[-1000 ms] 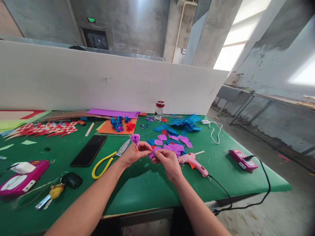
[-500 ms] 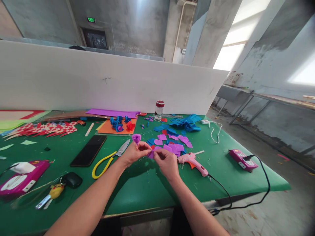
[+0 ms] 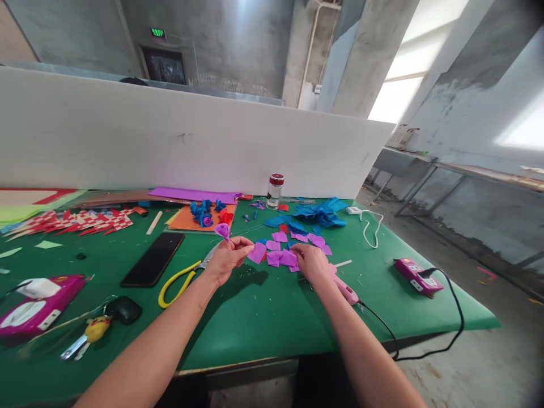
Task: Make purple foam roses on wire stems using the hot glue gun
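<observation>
Green tabletop (image 3: 263, 323) gives you room toward its near edge (image 3: 255, 364); your left hand (image 3: 228, 260) pinches a purple petal (image 3: 257, 253) and rose (image 3: 222, 230), your right hand (image 3: 312, 262), grip indiscernible, meets the petal pile (image 3: 276, 258), glue gun (image 3: 347, 292) and scissors (image 3: 182, 272) crowding both.

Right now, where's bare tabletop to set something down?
Largely bare: tabletop between the forearms, and between glue gun and rightmost power strip. Crowded: purple pieces and blue paper between and beyond the left hand and right hand; phone and scissors at left.
</observation>
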A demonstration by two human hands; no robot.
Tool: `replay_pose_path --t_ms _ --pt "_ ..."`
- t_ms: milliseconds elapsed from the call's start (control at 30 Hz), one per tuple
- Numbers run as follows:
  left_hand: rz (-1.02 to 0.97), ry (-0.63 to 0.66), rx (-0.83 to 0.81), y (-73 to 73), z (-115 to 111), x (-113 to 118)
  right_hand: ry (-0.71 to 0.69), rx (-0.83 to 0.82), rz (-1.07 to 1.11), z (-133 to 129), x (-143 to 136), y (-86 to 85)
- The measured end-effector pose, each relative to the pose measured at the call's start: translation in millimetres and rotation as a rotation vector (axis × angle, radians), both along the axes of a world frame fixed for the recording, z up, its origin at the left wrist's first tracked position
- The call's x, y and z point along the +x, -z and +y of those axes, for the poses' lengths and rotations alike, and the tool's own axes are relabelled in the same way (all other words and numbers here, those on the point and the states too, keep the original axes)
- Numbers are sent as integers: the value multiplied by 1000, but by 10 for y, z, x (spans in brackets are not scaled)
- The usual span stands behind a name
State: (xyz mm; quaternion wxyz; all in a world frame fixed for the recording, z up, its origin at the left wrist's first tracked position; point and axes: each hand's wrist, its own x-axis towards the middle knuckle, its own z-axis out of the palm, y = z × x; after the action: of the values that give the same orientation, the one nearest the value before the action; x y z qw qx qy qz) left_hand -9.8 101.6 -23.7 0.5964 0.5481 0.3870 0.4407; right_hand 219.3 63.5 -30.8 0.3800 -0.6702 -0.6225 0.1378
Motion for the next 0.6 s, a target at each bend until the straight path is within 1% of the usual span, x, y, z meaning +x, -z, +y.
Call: replay_pose_path --t_ms 33,100,200,233,267,300,367,400,500,600 --pt "4 2 9 2 -5 6 0 32 32 0 -28 0" --pt "13 9 33 9 -16 16 -86 44 256 -23 -165 7" --pt "33 23 102 11 -32 24 -252 -121 749 -89 -478 30" --pt "47 28 125 7 -37 24 -267 -148 853 -108 -571 39" --pt "64 34 141 -2 -42 23 -253 -149 923 -124 -645 50" --pt "80 41 147 -13 -48 21 -237 -143 959 -135 -695 62" --pt "112 56 127 -41 -59 17 -226 -126 940 -148 -725 90" --pt "130 68 116 -54 -64 14 -248 -127 896 -153 -714 105" --pt "185 139 126 -66 -72 9 -356 -164 697 -178 -643 141" --pt "228 203 157 -33 -64 3 -380 -179 563 -207 -593 166"
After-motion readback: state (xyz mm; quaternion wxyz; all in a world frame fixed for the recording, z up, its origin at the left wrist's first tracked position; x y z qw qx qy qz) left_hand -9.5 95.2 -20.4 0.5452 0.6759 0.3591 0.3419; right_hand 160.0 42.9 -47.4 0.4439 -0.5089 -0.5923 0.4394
